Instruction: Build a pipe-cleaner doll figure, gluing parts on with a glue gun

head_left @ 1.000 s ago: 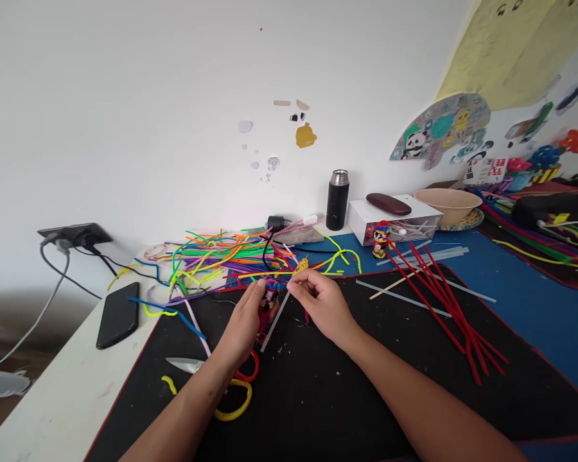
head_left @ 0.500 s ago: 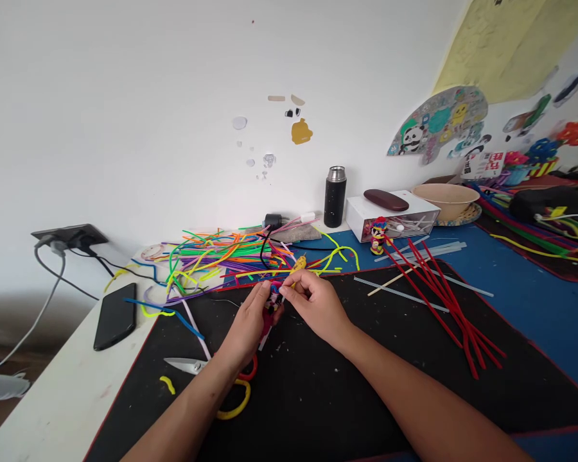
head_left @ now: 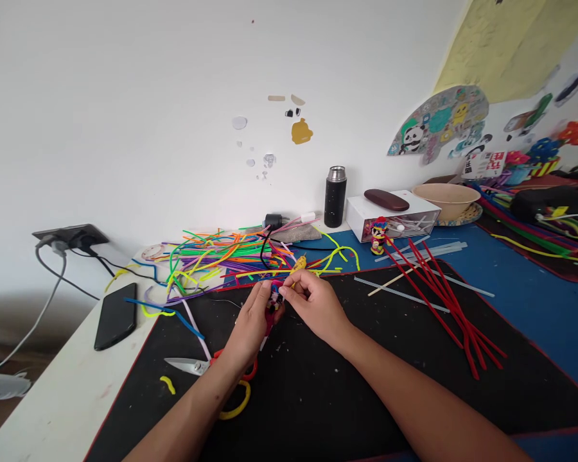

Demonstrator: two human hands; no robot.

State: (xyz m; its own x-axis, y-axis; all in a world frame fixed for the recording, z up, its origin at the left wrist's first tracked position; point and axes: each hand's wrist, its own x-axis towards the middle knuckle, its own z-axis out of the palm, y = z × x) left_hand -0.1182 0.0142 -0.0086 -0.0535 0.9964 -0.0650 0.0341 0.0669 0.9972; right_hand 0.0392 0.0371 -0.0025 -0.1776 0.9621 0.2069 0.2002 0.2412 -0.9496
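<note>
My left hand (head_left: pixel 251 324) is closed around a small pipe-cleaner figure (head_left: pixel 275 296) with blue, pink, white and black parts. Much of the figure is hidden behind the fingers. My right hand (head_left: pixel 314 305) pinches at the figure's upper right edge with thumb and forefinger; the exact bit between the fingertips is too small to make out. Behind the right hand, a yellow pointed object (head_left: pixel 299 262) shows in part. Scissors (head_left: pixel 187 366) with red and yellow handles lie open under my left forearm. A finished-looking figure (head_left: pixel 379 236) of similar colours stands at the back.
Many coloured pipe cleaners (head_left: pixel 221 253) are heaped along the wall. Red pipe cleaners (head_left: pixel 455 308) and clear sticks (head_left: pixel 399 294) lie to the right. A black flask (head_left: pixel 335 197), a white box (head_left: pixel 395 205) and a bowl (head_left: pixel 446 200) stand behind. A phone (head_left: pixel 116 316) lies left.
My left hand has turned very slightly with the figure. My right hand keeps its pinch in nearly the same place.
</note>
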